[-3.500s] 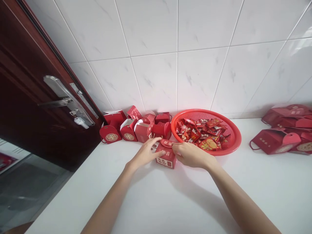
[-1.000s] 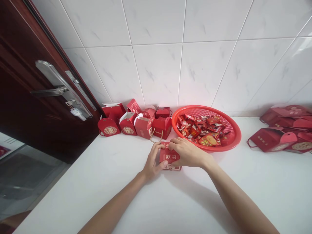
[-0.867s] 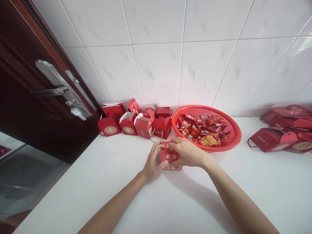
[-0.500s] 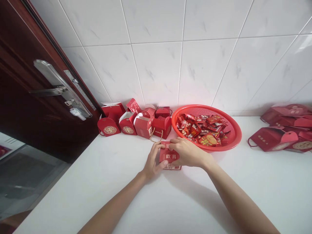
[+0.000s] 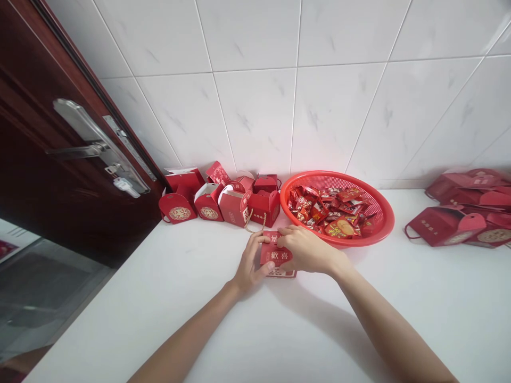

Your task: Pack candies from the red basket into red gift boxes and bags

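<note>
A white tiled wall (image 5: 251, 34) with grey streaks spans the back, and a white table (image 5: 179, 260) runs along its foot. At the left stands a dark red door (image 5: 32, 202), with a silver lock plate (image 5: 85, 127) and lever handle on it. Against the wall, a cluster of red boxes (image 5: 233, 206) stands side by side, several with their flaps up and some bearing round gold emblems. Just to their right sits a round red plastic basket (image 5: 388, 221) with perforated sides, and well apart at the right edge more red boxes (image 5: 443, 227) are grouped, the nearest one with a cord handle resting on the table. The right hand (image 5: 307, 250) comes in over the table, its fingers curled over the top of a small red box (image 5: 273, 255) and its thumb low at the right side. The left hand (image 5: 253, 264) grips the same box from the left, fingers bent round the far edge and thumb pressed to the near corner, parted only by the box's width. That box is on the table in front of the cluster, pale characters on its top. Behind it loops a gold cord (image 5: 264, 219). Keys (image 5: 126, 187) hang in the door's lock, and small wrapped sweets (image 5: 319, 210) lie heaped in the basket.
</note>
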Tool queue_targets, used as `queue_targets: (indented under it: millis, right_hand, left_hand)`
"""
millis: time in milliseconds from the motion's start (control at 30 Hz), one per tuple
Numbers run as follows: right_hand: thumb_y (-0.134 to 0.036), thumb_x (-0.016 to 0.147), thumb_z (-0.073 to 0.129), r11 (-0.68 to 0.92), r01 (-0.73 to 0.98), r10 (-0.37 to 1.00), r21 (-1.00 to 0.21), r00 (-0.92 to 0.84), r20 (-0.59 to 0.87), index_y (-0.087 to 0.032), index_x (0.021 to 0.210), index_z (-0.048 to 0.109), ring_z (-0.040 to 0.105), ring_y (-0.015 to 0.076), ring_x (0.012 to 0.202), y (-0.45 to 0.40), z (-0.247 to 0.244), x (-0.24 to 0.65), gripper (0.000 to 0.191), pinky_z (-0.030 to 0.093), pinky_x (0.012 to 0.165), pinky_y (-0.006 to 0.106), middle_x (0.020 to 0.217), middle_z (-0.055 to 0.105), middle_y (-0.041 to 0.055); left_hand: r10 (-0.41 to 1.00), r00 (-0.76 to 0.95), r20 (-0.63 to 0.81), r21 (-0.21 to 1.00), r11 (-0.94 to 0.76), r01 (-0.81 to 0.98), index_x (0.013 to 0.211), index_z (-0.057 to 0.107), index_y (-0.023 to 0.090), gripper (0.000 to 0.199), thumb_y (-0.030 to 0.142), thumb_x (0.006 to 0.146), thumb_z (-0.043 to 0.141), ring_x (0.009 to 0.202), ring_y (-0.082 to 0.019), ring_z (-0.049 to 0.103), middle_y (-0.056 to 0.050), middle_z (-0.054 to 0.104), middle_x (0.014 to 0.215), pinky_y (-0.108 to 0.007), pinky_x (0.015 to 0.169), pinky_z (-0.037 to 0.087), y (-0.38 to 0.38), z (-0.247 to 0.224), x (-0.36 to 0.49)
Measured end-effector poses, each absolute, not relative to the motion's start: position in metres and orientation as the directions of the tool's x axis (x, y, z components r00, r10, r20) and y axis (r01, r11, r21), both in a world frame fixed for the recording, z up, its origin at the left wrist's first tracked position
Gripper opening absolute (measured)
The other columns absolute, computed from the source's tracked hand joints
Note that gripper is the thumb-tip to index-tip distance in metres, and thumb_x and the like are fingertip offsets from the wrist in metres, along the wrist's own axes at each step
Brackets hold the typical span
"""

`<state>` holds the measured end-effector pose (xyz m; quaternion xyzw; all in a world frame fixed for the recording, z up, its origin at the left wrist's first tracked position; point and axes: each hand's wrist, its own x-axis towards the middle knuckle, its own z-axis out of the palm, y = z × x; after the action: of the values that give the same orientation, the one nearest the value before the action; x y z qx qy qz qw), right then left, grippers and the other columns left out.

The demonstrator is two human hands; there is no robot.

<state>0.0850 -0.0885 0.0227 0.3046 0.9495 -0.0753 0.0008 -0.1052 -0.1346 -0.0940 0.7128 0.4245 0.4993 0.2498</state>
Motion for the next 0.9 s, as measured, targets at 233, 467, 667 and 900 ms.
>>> queue_targets:
  millis: [233, 467, 667, 900]
  right_hand:
    - [-0.031, 0.082, 0.078, 0.793, 0.581, 0.587, -0.186, -0.809, -0.025, -0.012, 0.104, 0.072, 0.061, 0.0189, 0.079, -0.088, 0.019, 0.086, 0.030, 0.035, 0.064, 0.028, 0.095, 0.069, 0.0086]
    - [-0.020, 0.084, 0.075, 0.787, 0.589, 0.590, -0.184, -0.806, -0.051, -0.014, 0.080, 0.071, 0.063, 0.0184, 0.079, -0.093, 0.025, 0.087, 0.008, 0.036, 0.060, 0.027, 0.095, 0.069, 0.0092]
    - [-0.014, 0.085, 0.071, 0.766, 0.605, 0.618, -0.219, -0.786, -0.012, -0.012, 0.100, 0.073, 0.067, 0.0215, 0.087, -0.095, 0.027, 0.092, 0.015, 0.045, 0.068, 0.029, 0.105, 0.071, 0.0115]
    - [-0.022, 0.089, 0.070, 0.796, 0.548, 0.580, -0.256, -0.812, 0.066, -0.013, 0.133, 0.060, 0.065, 0.0317, 0.113, -0.103, 0.015, 0.095, 0.045, 0.054, 0.092, 0.045, 0.125, 0.067, 0.0179]
  left_hand:
    - [0.873, 0.138, 0.467, 0.797, -0.484, 0.361, 0.120, 0.052, 0.024, 0.045, 0.056, 0.090, 0.060, 0.127, -0.033, 0.051, -0.013, 0.048, 0.135, -0.049, 0.107, 0.041, -0.136, -0.093, -0.106]
    - [0.902, 0.118, 0.414, 0.815, -0.426, 0.393, 0.122, 0.052, 0.024, 0.047, 0.055, 0.088, 0.063, 0.133, -0.035, 0.046, -0.014, 0.045, 0.139, -0.052, 0.111, 0.037, -0.137, -0.097, -0.104]
    - [0.900, 0.096, 0.426, 0.805, -0.425, 0.413, 0.124, 0.052, 0.025, 0.046, 0.052, 0.089, 0.064, 0.131, -0.033, 0.048, -0.013, 0.047, 0.138, -0.050, 0.111, 0.038, -0.138, -0.096, -0.100]
    - [0.900, 0.082, 0.428, 0.804, -0.420, 0.421, 0.125, 0.053, 0.024, 0.046, 0.052, 0.090, 0.063, 0.132, -0.032, 0.048, -0.014, 0.048, 0.138, -0.051, 0.111, 0.038, -0.140, -0.093, -0.096]
